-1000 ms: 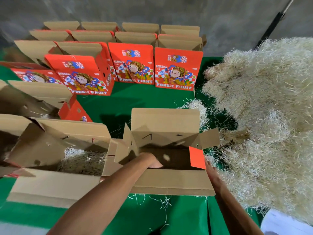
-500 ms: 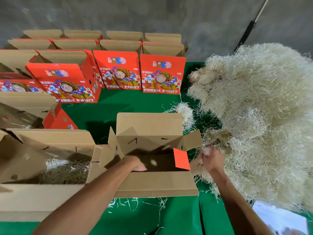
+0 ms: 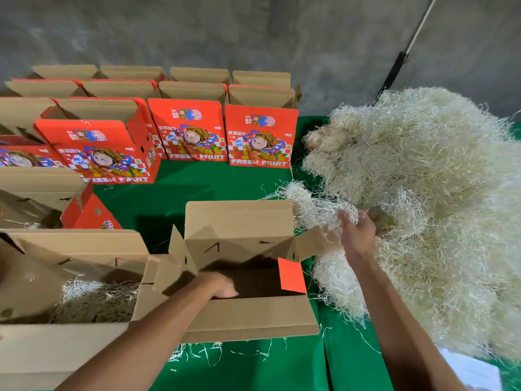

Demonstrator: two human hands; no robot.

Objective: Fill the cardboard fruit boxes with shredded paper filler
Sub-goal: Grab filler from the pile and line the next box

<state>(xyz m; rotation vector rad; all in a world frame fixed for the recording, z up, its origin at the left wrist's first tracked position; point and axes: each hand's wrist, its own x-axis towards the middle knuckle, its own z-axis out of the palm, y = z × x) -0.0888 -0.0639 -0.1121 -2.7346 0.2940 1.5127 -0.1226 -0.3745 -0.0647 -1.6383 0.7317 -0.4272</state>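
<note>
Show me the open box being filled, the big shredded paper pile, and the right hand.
open box [image 3: 248, 320], head view, near front wall.
shredded paper pile [image 3: 439, 179], head view, upper middle.
right hand [image 3: 356, 231], head view, back of hand.

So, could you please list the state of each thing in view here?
Open box: flaps up, no filler seen inside.
Left box: open, partly filled with shredded paper.
Left hand: reaching into the open box.
Right hand: grips a tuft of filler.
Filler pile: heaped, loose.
Red boxes: upright, tops open.
</note>
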